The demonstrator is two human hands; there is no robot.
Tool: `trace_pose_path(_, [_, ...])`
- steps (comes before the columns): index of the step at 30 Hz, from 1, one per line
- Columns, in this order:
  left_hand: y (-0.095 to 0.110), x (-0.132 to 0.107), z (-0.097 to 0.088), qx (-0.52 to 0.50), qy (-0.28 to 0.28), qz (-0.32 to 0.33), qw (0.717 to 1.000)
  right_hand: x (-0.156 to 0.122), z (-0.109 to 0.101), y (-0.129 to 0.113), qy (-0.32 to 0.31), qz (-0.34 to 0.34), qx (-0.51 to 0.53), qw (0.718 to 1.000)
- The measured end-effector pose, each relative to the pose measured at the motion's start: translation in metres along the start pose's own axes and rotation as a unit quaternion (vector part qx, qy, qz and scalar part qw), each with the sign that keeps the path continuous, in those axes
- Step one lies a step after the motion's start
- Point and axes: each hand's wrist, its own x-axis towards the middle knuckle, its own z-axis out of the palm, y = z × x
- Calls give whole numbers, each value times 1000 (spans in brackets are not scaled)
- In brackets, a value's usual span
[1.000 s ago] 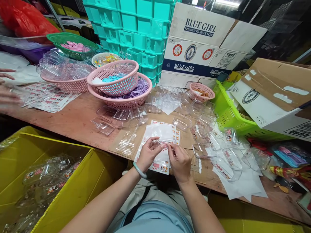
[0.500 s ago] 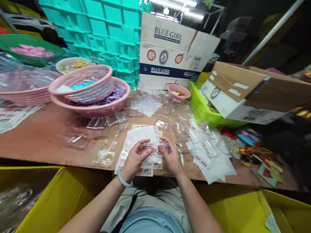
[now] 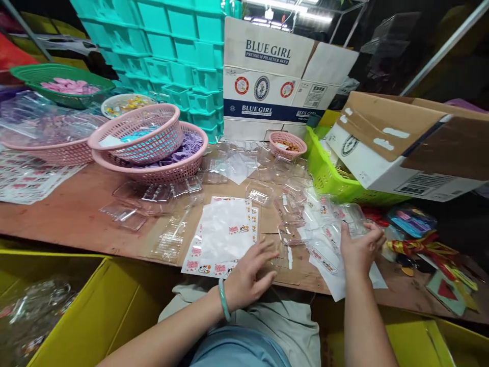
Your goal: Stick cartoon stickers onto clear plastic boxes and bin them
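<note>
My left hand [image 3: 250, 272] hovers at the near edge of the wooden table [image 3: 76, 214], fingers spread and holding nothing. It is just right of a white sticker sheet [image 3: 225, 229] printed with small cartoon labels. My right hand [image 3: 361, 247] is out to the right, over a pile of small clear plastic boxes with stickers [image 3: 324, 214]. Its thumb and fingers close around one clear box [image 3: 355, 219] at the top of that pile. More clear box halves without stickers [image 3: 153, 196] lie left of the sheet.
Stacked pink baskets [image 3: 141, 133] with blue and purple pieces stand at the back left. A lime basket [image 3: 328, 178] and a tilted cardboard box [image 3: 401, 148] stand right, teal crates [image 3: 171, 41] and a beer carton [image 3: 267, 76] behind. A yellow bin [image 3: 76, 306] sits below left.
Both hands were pinching one clear box above the sticker sheet. Now they have parted: the right hand carried the box right to the pile, and the left dropped open to the table edge.
</note>
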Motion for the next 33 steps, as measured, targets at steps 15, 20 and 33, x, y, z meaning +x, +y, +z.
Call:
trace_pose_path(15, [-41, -33, -98, 9, 247, -248, 937, -159, -1, -180, -391, -396, 220, 801])
trace_pose_path(20, [-27, -57, -88, -177, 297, -290, 892, -158, -12, -176, -409, -414, 242, 776])
trace_pose_path(33, [16, -38, -87, -535, 228, -456, 673, -157, -24, -190, -328, -387, 316, 802])
